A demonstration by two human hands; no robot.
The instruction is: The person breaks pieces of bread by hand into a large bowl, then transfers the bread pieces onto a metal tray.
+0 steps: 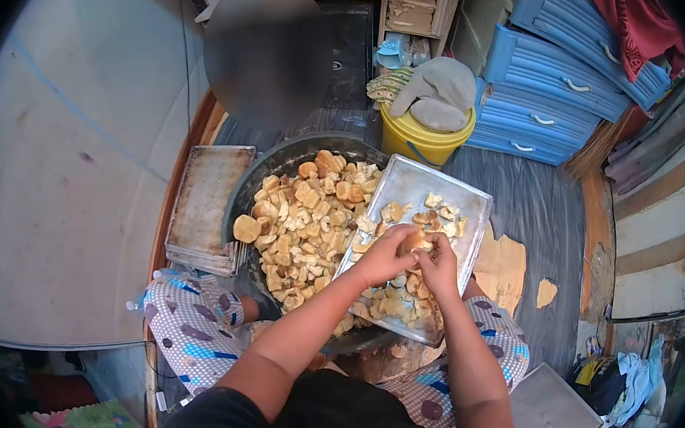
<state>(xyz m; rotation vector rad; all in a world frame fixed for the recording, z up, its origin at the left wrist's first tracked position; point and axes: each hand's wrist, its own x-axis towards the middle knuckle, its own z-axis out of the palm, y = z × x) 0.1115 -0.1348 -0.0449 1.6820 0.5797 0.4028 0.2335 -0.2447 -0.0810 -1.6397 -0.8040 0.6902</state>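
Note:
My left hand (385, 257) and my right hand (439, 267) meet over a metal baking tray (472, 196), fingers closed on a small brown-crusted piece of bread (418, 241) between them. The fingers cover part of that piece. Torn bread pieces (403, 300) lie on the tray, at its near end and beyond my hands. The tray rests tilted across the right side of a large dark tub (236, 192). Inside the tub are many bread pieces (303, 232), some rounded with browned tops, others torn and pale.
To the left lies a stack of baking trays (207, 195). A lidded yellow bucket (426, 143) with a grey neck pillow (440, 95) on it stands beyond the tub. Blue drawers (548, 98) are at the back right. Torn cardboard (500, 269) and another tray (550, 404) lie on the right.

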